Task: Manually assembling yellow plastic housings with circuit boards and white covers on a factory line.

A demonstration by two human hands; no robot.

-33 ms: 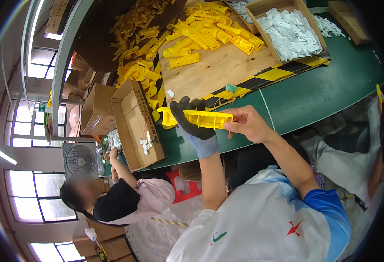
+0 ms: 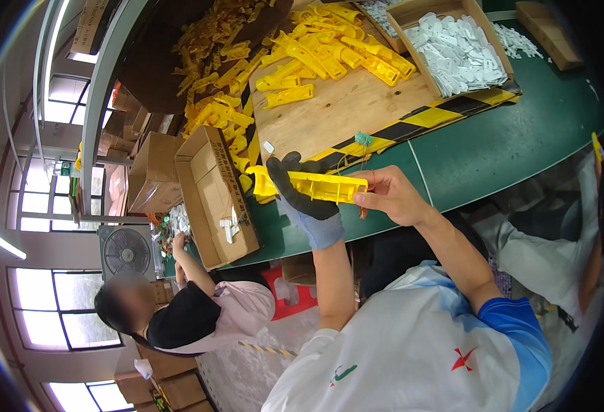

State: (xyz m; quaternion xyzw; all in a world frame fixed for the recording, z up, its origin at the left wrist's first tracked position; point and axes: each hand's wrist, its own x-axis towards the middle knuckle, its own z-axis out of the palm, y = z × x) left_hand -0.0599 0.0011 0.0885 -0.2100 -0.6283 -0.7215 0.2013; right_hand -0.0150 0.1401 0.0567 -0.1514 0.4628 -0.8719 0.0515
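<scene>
A long yellow plastic housing half (image 2: 322, 185), its ribbed hollow side showing, is held level above the green table's near edge. My left hand (image 2: 302, 192), in a black-and-grey glove, wraps round its left and middle part. The bare thumb and fingers of my right hand (image 2: 388, 194) close on its right end. Thin wires run by my right fingers, and a reddish bit hangs below them. Just beyond that hand is a small green circuit board (image 2: 362, 139) with thin wires, by the striped tape. What my right fingertips cover behind the housing is hidden.
Yellow housings (image 2: 316, 51) are heaped on a wooden board (image 2: 357, 106) edged with black-and-yellow tape. A cardboard box (image 2: 431, 69) of white plastic pieces stands at the far right. An open carton (image 2: 206, 206) sits at left, near a co-worker (image 2: 192, 309) seated at the table.
</scene>
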